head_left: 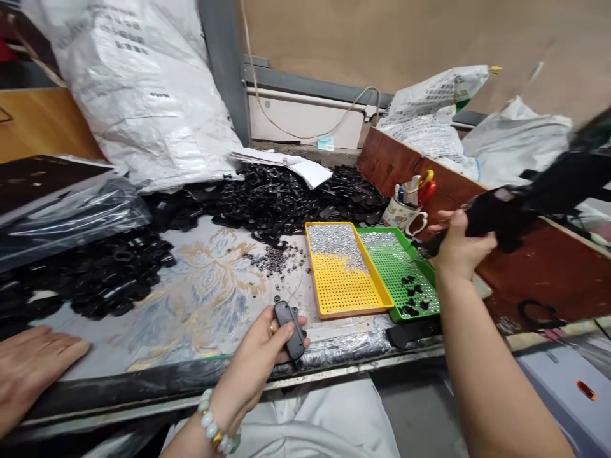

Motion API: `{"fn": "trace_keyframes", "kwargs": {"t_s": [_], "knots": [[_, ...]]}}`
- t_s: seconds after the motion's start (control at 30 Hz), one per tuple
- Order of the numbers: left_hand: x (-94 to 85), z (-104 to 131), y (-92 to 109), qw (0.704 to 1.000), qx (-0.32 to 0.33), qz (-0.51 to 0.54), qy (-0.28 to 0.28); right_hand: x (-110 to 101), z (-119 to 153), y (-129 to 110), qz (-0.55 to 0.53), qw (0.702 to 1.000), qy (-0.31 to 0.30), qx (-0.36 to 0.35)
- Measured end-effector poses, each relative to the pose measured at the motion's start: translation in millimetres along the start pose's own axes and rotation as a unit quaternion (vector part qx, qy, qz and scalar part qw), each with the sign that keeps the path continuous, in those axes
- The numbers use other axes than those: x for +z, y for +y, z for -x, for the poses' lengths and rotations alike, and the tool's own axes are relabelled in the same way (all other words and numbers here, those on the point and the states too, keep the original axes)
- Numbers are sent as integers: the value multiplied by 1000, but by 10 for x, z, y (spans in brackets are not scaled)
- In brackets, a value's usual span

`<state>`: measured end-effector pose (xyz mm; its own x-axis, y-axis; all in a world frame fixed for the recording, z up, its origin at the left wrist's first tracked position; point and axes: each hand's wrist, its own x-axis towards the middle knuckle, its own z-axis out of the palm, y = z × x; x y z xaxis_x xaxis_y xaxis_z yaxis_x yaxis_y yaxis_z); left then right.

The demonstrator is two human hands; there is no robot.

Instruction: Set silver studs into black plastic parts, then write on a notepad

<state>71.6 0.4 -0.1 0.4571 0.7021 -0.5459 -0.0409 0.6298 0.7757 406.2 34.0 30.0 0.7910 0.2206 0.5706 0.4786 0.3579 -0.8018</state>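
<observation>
My left hand (267,340) is closed round a dark grey, oblong plastic part (289,331) with small round lugs on its edge, above the table's front edge. To the right, my right hand (461,251) grips a black electric screwdriver (496,216), whose thin tip points down over the green tray (401,267). Small black pieces and shiny screws lie in that tray. Beside it, a yellow tray (351,280) carries many tiny silver screws on its perforated bottom.
Heaps of black plastic parts (277,197) cover the back and left of the table (210,286). A mug (403,213) with scissors stands behind the trays, by a reddish-brown board (525,267). Another person's hand (42,359) rests at the left edge. White sacks (147,95) stand behind.
</observation>
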Motion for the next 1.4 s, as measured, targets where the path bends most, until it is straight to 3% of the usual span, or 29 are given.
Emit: {"fn": "trace_keyframes", "kwargs": {"t_s": [0.1,0.23,0.33,0.43,0.53,0.67,0.77,0.87,0.97,1.17,1.33,1.4], "knots": [[6,9,3,1000,15,2,-3,211,267,-481,-92,996,-9,13],[3,10,-1,1000,27,8,1,497,887,-1079,-207,966,-130,88],[-5,18,3,1000,24,12,4,652,1316,-1323,-237,931,-219,172],[-24,27,13,1000,22,21,-4,758,1562,-1384,-239,914,-266,193],[-52,31,13,999,24,31,-15,804,1603,-1360,-221,920,-271,176],[-79,28,-2,998,37,38,-16,733,1377,-1240,-163,950,-248,100],[-92,22,-13,998,36,39,-23,546,1069,-1018,-77,970,-225,47],[-112,12,-29,998,37,33,-38,256,782,-670,12,974,-222,42],[-126,-3,-47,998,35,32,-37,-68,608,-275,108,957,-261,68],[-92,-21,-50,1000,22,15,-15,-497,468,229,337,870,-342,115],[-68,-10,-44,999,28,17,-10,-602,333,176,411,829,-364,105],[-63,-2,-44,999,37,23,-4,-579,322,9,409,851,-322,74]]}}
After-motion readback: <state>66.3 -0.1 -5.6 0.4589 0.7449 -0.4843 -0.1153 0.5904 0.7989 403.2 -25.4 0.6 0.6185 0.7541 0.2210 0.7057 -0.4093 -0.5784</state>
